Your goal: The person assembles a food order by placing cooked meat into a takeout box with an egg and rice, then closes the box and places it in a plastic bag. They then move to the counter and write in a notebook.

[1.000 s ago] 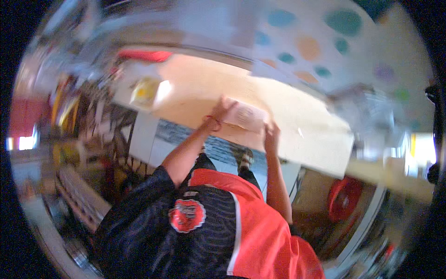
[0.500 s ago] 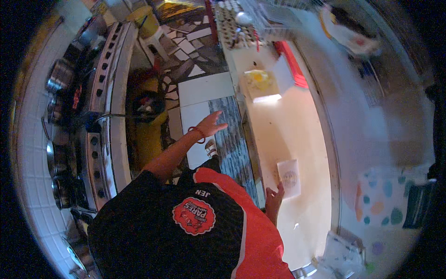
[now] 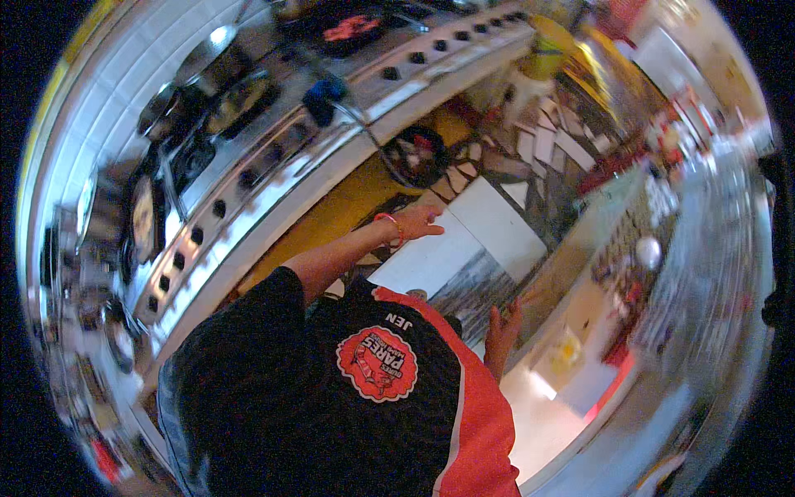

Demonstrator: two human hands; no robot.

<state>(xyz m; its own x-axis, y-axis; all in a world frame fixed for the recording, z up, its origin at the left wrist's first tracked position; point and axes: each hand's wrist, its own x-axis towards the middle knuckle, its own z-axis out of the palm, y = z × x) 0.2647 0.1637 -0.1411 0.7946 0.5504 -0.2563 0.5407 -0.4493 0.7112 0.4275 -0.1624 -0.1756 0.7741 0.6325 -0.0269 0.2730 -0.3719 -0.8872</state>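
My left hand (image 3: 416,222) is stretched out in mid-air with its fingers extended and nothing in it. A red band circles that wrist. Beneath it lie white tiles (image 3: 422,254) on the floor, and the stove counter is the nearest thing on its left. My right hand (image 3: 503,330) is raised close to my body beside the long counter (image 3: 546,431), fingers apart and empty. A grey streaked tile (image 3: 478,290) shows on the floor between the hands.
A stove (image 3: 286,161) with a row of knobs runs along the left. A pan (image 3: 240,103) and other cookware stand on it. A dark round container (image 3: 416,156) sits below its edge. Egg trays (image 3: 617,248) rest at the right counter's far end; a yellow bucket (image 3: 546,50) stands farther off.
My view has swung left, bringing the stove across the upper left. My right hand is no longer by the white box on the counter, which has left the view. Both hands stay empty.
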